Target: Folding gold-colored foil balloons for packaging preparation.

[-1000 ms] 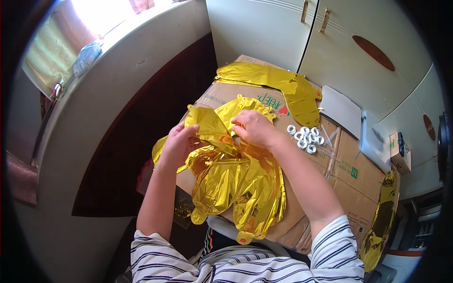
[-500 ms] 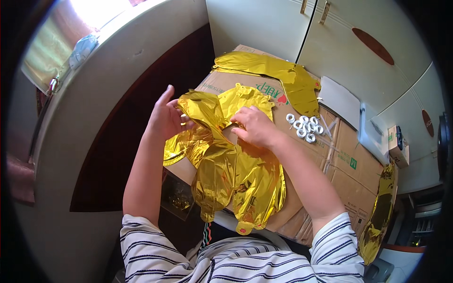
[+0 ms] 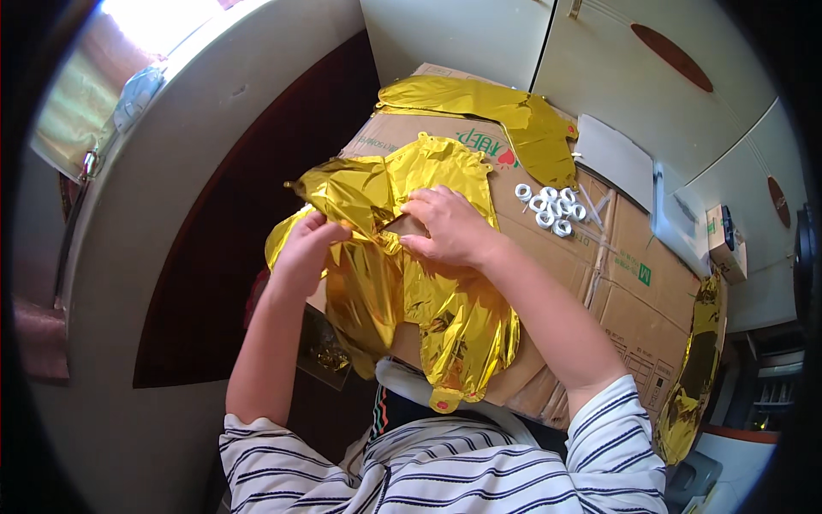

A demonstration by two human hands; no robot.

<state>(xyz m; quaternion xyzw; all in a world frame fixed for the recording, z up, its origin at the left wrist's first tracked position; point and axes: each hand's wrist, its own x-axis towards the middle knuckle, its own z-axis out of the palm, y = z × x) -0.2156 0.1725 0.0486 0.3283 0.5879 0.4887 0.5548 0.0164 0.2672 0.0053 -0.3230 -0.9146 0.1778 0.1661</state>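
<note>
A deflated gold foil balloon [image 3: 467, 321], creased and with several lobes, lies over the near part of a cardboard-covered surface. One lobe hangs over the near edge. My left hand [image 3: 306, 250] pinches a folded part of the foil at the balloon's left, thumb and fingers together. At the middle, my right hand [image 3: 449, 227] rests bent on the foil beside a gap where brown cardboard shows. Its thumb and fingers hold the foil's edge, partly hidden under the hand.
Another flat gold balloon [image 3: 479, 107] lies at the far edge. Several small white rolls [image 3: 552, 206] are grouped right of my right hand. A gray-white sheet [image 3: 612, 163], a clear plastic tray [image 3: 676, 227] and a small box [image 3: 723, 244] stand farther right. More gold foil [image 3: 689, 377] hangs at the right edge.
My left hand has moved down and closed on the foil; before, its fingers were spread. The balloon's left lobes have shifted left and folded. My right hand stays near the same spot.
</note>
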